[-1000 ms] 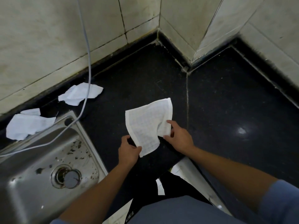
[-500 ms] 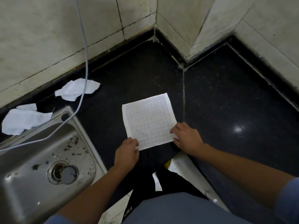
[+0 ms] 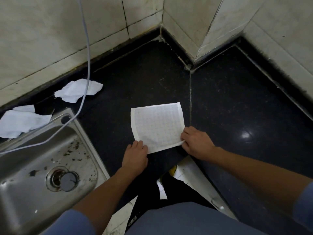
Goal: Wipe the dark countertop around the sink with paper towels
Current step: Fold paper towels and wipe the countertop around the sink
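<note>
A flat white paper towel [image 3: 157,125] with a faint grid pattern lies spread over the dark countertop [image 3: 138,78] near its front edge. My left hand [image 3: 135,156] pinches the towel's near left corner. My right hand [image 3: 196,143] pinches the near right corner, fingers curled over the edge. The steel sink [image 3: 39,168] sits to the left, its basin speckled with dirt.
Two crumpled paper towels lie behind the sink, one [image 3: 78,90] at the back wall and one [image 3: 20,122] at the far left. A grey hose [image 3: 86,65] hangs from above into the sink. Tiled walls form a corner [image 3: 193,61] at the back.
The towel went from held up and partly folded to spread flat on the countertop. Both hands moved slightly toward the front edge, still holding its near corners.
</note>
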`<state>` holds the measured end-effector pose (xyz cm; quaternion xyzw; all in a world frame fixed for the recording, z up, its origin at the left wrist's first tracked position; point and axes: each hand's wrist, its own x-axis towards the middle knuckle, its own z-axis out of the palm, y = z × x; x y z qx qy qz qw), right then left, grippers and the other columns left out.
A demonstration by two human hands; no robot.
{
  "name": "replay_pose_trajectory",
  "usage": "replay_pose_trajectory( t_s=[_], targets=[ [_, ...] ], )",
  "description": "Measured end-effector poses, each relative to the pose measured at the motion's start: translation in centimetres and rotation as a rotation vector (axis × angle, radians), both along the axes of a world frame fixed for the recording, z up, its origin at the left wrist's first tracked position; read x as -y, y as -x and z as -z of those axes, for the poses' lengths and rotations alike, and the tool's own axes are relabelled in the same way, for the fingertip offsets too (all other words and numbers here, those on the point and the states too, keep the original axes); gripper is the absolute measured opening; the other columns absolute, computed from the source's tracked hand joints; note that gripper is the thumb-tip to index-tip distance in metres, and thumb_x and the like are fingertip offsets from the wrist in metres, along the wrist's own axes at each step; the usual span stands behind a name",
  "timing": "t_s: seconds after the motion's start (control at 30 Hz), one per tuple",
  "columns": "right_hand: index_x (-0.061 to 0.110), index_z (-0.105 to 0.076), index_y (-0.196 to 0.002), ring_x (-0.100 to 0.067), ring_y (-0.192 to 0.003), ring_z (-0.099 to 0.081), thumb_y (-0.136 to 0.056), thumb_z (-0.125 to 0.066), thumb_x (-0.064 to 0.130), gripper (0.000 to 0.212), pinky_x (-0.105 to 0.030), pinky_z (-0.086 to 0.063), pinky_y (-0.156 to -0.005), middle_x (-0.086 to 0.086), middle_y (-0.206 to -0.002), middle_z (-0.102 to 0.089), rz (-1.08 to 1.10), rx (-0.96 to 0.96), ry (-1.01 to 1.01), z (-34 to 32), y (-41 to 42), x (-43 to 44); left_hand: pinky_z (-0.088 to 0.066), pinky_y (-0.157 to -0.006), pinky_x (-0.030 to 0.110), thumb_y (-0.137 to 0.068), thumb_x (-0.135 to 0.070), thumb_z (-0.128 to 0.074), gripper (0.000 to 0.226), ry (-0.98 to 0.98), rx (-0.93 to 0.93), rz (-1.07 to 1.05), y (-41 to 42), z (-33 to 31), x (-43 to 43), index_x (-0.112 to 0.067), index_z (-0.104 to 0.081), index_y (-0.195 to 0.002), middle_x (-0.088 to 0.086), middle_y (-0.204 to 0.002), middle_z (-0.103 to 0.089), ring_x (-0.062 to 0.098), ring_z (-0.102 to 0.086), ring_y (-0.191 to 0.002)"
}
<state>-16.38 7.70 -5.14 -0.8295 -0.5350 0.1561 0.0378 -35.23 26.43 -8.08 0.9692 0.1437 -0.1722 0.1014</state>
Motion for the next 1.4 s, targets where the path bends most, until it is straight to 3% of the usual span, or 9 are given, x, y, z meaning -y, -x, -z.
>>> replay_pose_trajectory(
  t_s=[0.2, 0.37, 0.53, 0.67, 0.87, 0.97, 1.07, 1.23, 1.4],
  targets=[
    [0.023, -0.064, -0.099, -0.017, -0.091, -0.058, -0.087, -0.054, 0.026, 0.016, -0.026, -0.038, -0.071, 0.001, -0.102, -0.065, 0.065, -0.263, 0.304, -1.1, -1.5, 1.4, -0.038, -0.069, 0.03, -0.08, -0.02, -0.055, 0.008, 0.268, -0.152, 0.024, -0.1, -1.6, -2.3, -0.02, -0.051, -0.087, 0.003, -0.094, -0.058, 0.023, -0.055, -0.087],
    [0.022, -0.07, -0.107, -0.009, -0.083, -0.058, -0.087, -0.061, 0.02, 0.022, -0.023, -0.043, -0.07, 0.004, -0.1, -0.067, 0.289, -0.428, 0.22, -2.1, -4.1, 0.6, -0.044, -0.067, 0.024, -0.077, -0.016, -0.064, 0.013, 0.461, -0.154, -0.129, -2.6, -3.4, -5.9, -0.024, -0.062, -0.086, -0.006, -0.084, -0.059, 0.012, -0.058, -0.078],
    [0.022, -0.068, -0.109, -0.018, -0.089, -0.062, -0.082, -0.064, 0.016, 0.028, -0.029, -0.049, -0.076, 0.006, -0.09, -0.06, 0.503, -0.349, 0.089, -1.9, -7.2, -2.5, -0.047, -0.066, 0.026, -0.077, -0.007, -0.066, 0.01, 0.439, 0.107, -0.391, -6.9, -3.7, -8.4, -0.013, -0.068, -0.084, 0.003, -0.074, -0.065, 0.019, -0.063, -0.072],
    [0.022, -0.067, -0.106, -0.024, -0.093, -0.064, -0.082, -0.061, 0.018, 0.025, -0.037, -0.053, -0.08, -0.003, -0.102, -0.068, 0.554, -0.325, 0.105, -0.4, -8.6, -4.4, -0.048, -0.067, 0.028, -0.077, -0.007, -0.065, 0.008, 0.402, 0.088, -0.436, -9.2, -2.0, -9.4, -0.014, -0.067, -0.081, 0.005, -0.074, -0.066, 0.021, -0.063, -0.073],
    [0.021, -0.062, -0.11, -0.025, -0.088, -0.063, -0.089, -0.058, 0.026, 0.021, -0.031, -0.046, -0.07, -0.005, -0.099, -0.067, 0.583, -0.226, 0.169, 1.5, -9.0, -5.4, -0.052, -0.07, 0.034, -0.078, -0.008, -0.063, 0.008, 0.357, 0.024, -0.47, -9.8, 0.3, -9.8, -0.016, -0.063, -0.077, 0.009, -0.08, -0.067, 0.027, -0.063, -0.079],
    [0.02, -0.058, -0.115, -0.027, -0.092, -0.062, -0.091, -0.057, 0.032, 0.026, -0.033, -0.045, -0.072, -0.005, -0.102, -0.065, 0.589, -0.134, 0.133, 1.9, -8.8, -4.7, -0.052, -0.07, 0.036, -0.082, -0.015, -0.063, 0.009, 0.276, 0.032, -0.496, -9.3, 0.2, -9.8, -0.016, -0.062, -0.091, 0.007, -0.089, -0.066, 0.026, -0.062, -0.083],
    [0.017, -0.059, -0.112, -0.024, -0.097, -0.058, -0.091, -0.057, 0.027, 0.023, -0.033, -0.044, -0.072, -0.004, -0.105, -0.06, 0.491, -0.066, 0.002, 1.3, -7.8, -3.6, -0.05, -0.071, 0.036, -0.085, -0.018, -0.062, 0.02, 0.18, 0.138, -0.433, -8.6, -1.0, -8.9, -0.015, -0.06, -0.105, 0.006, -0.102, -0.058, 0.025, -0.059, -0.09],
    [0.018, -0.061, -0.105, -0.022, -0.098, -0.057, -0.092, -0.051, 0.024, 0.017, -0.032, -0.045, -0.071, -0.002, -0.106, -0.06, 0.147, -0.165, 0.026, 0.9, -2.7, -3.9, -0.051, -0.068, 0.037, -0.088, -0.018, -0.057, 0.008, 0.213, 0.153, -0.13, -6.7, -1.6, -4.0, -0.014, -0.062, -0.093, 0.004, -0.092, -0.062, 0.025, -0.06, -0.082],
    [0.017, -0.064, -0.102, -0.023, -0.097, -0.06, -0.094, -0.05, 0.027, 0.019, -0.036, -0.049, -0.08, -0.003, -0.107, -0.061, 0.282, -0.287, 0.169, 2.3, -2.3, -2.6, -0.044, -0.048, 0.032, -0.075, -0.011, -0.072, 0.014, 0.097, 0.101, 0.036, -3.9, 0.0, -3.9, -0.012, -0.058, -0.074, 0.004, -0.075, -0.057, 0.024, -0.058, -0.066]
  ],
)
